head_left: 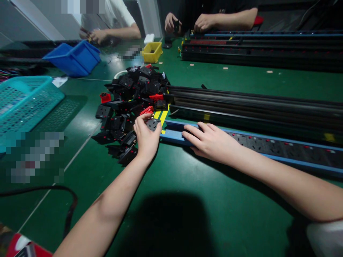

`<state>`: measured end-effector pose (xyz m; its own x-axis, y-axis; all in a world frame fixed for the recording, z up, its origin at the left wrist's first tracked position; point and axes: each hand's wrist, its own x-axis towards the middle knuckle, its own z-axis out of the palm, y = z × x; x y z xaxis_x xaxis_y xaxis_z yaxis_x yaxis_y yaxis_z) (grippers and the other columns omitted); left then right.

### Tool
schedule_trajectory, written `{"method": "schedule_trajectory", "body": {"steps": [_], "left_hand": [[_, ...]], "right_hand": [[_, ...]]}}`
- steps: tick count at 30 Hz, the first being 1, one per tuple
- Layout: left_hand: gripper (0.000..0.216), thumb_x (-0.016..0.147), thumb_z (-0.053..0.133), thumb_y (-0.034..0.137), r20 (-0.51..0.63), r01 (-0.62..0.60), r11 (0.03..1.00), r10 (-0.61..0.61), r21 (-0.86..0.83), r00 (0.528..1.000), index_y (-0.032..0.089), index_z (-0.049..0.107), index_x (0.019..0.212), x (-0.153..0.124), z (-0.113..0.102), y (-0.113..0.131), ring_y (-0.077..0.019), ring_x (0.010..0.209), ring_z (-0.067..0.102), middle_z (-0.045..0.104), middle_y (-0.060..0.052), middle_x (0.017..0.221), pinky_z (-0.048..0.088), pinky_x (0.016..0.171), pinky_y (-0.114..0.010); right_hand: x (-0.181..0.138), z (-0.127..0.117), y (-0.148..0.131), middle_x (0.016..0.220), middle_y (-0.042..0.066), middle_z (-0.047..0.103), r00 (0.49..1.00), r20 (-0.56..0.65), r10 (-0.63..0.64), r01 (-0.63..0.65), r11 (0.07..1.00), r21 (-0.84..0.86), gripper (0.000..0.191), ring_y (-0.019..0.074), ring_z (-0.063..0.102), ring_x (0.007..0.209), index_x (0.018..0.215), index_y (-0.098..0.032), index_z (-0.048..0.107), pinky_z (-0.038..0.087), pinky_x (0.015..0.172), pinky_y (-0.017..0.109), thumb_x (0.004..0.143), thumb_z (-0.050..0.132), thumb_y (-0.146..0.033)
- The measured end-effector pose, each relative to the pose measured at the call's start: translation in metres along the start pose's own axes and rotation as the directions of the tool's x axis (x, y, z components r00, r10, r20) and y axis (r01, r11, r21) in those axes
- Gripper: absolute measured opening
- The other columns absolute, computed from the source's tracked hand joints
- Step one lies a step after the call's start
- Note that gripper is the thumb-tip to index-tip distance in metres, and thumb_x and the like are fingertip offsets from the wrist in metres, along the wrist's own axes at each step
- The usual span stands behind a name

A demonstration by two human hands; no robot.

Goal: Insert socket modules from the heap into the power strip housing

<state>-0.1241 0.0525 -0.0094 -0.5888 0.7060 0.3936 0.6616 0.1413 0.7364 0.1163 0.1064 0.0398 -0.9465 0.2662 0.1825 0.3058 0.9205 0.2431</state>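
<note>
Between the thumb and fingers of my left hand (147, 137) is a black socket module (153, 124) with slotted holes. It is held just off the left end of a long blue channel (173, 135). My right hand (210, 141) lies across this channel with its fingers bent over the walls, gripping it. To the right of that hand, a row of black socket modules with small red dots (276, 146) sits inside the channel. A heap of loose black socket modules (118, 123), a few parts red, lies beside my left hand.
Long black channels (241, 100) lie behind the blue one, over yellow tape (164, 116). At left are a teal basket (40, 107) and a blue bin (77, 59). A yellow bin (152, 53) stands farther back. Two people work across the table; a black cable (71, 210) lies near left.
</note>
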Motion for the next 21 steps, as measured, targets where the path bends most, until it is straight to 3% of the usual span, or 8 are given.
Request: {"method": "schedule_trajectory", "body": {"steps": [12, 21], "left_hand": [[0.048, 0.081, 0.072, 0.046, 0.102, 0.099, 0.994, -0.102, 0.041, 0.99, 0.018, 0.06, 0.117, 0.0054, 0.0023, -0.0035, -0.0292, 0.11, 0.061, 0.067, -0.013, 0.114, 0.047, 0.098, -0.044], [0.025, 0.088, 0.061, 0.038, 0.139, 0.114, 0.954, -0.077, -0.278, 0.987, 0.018, 0.067, 0.102, 0.0102, 0.0028, -0.0053, -0.0202, 0.101, 0.067, 0.073, -0.005, 0.105, 0.05, 0.094, -0.033]], "right_hand": [[-0.0002, 0.0005, 0.0, 0.147, 0.016, 0.054, 1.0, -0.001, -0.001, 0.001, 1.0, -0.001, 0.045, 0.0348, 0.058, 0.114, 0.138, -0.013, 0.053, 0.046, 0.086, 0.042, 0.096, 0.055, -0.027], [0.0002, 0.0006, -0.0001, 0.147, 0.015, 0.054, 1.0, -0.005, 0.002, -0.002, 1.0, -0.007, 0.044, 0.0359, 0.059, 0.113, 0.138, -0.014, 0.053, 0.048, 0.086, 0.042, 0.096, 0.055, -0.027]]}}
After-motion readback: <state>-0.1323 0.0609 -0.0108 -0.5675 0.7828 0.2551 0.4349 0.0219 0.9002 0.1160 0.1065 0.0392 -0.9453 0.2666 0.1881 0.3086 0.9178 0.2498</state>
